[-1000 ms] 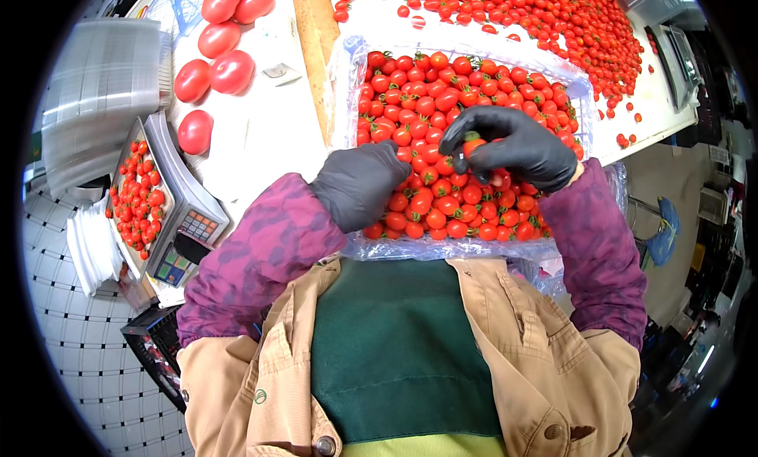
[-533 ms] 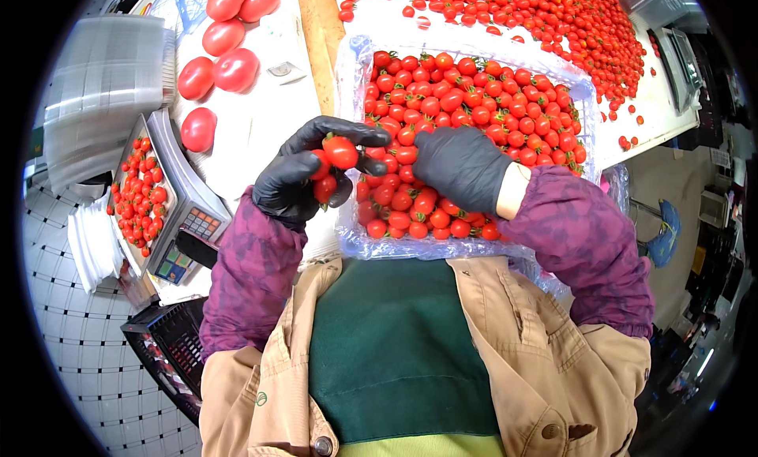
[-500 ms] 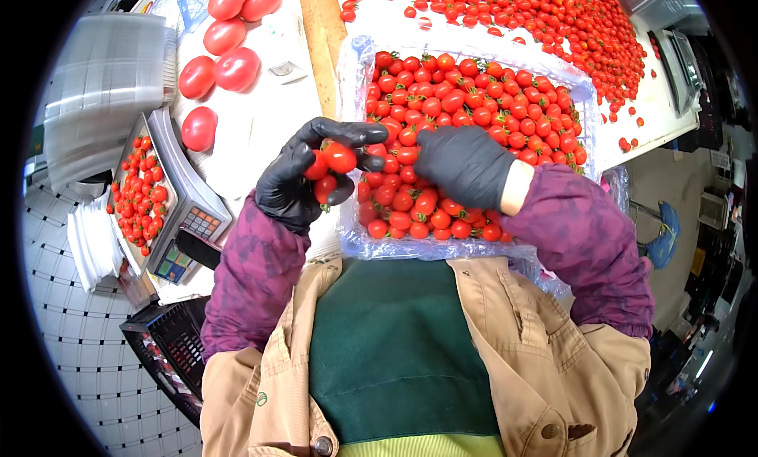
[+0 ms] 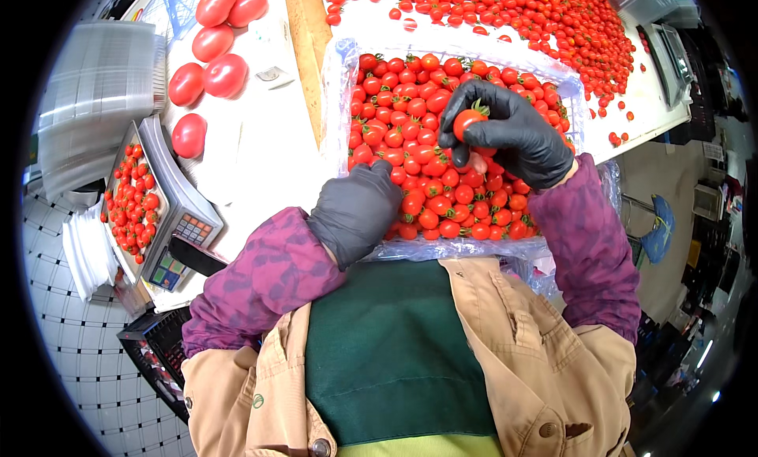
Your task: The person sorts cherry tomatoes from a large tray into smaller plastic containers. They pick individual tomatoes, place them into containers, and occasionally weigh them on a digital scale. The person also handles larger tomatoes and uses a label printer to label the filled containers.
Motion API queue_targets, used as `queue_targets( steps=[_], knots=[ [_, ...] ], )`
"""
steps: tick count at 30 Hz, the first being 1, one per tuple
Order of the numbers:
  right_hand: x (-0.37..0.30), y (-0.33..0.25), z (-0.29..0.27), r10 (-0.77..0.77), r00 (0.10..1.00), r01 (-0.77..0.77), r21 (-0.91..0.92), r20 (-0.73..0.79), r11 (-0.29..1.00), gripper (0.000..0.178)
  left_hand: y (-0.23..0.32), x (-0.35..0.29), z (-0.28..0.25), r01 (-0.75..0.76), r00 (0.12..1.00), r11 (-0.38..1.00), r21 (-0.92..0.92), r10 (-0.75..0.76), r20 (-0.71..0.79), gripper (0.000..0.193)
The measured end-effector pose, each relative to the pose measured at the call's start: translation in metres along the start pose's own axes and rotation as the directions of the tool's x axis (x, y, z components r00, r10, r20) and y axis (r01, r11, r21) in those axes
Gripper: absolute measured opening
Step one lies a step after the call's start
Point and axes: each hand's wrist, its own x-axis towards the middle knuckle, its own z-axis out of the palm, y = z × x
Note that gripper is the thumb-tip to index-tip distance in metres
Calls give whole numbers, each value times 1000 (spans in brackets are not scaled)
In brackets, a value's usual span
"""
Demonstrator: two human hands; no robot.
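Observation:
A crate (image 4: 338,102) lined with clear bluish plastic stands in front of me, full of cherry tomatoes (image 4: 422,153), some with green stems. Above its right half, my right hand (image 4: 513,133) in a black glove is turned palm up. Its curled fingers hold a cherry tomato (image 4: 469,124) with a green stem on top, and more red shows beneath it. My left hand (image 4: 355,211), also black-gloved, lies back up at the crate's left edge, against the tomatoes. Its fingers are curled under, and whatever they grip is hidden.
On the left, a scale (image 4: 185,208) bears a tray of cherry tomatoes (image 4: 134,200). Behind it stand stacked clear plastic containers (image 4: 95,102). Several large tomatoes (image 4: 225,76) lie on the white table (image 4: 268,137). A loose heap of cherry tomatoes (image 4: 553,31) spreads beyond the crate.
My left hand, which was holding several cherry tomatoes palm up, has turned over and moved down to the crate's left edge. My right hand has lifted from the crate with a cherry tomato.

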Motion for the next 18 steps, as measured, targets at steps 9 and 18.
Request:
queue_targets(
  steps=[9, 18],
  knots=[
    [13, 6, -6, 70, 983, -115, -269, -172, 956, 17, -54, -20, -21, 12, 996, -242, -970, -87, 34, 37],
    [48, 42, 16, 41, 999, -16, -966, -27, -258, 16, -63, 10, -17, -149, 989, -565, -812, -107, -106, 23]
  ],
)
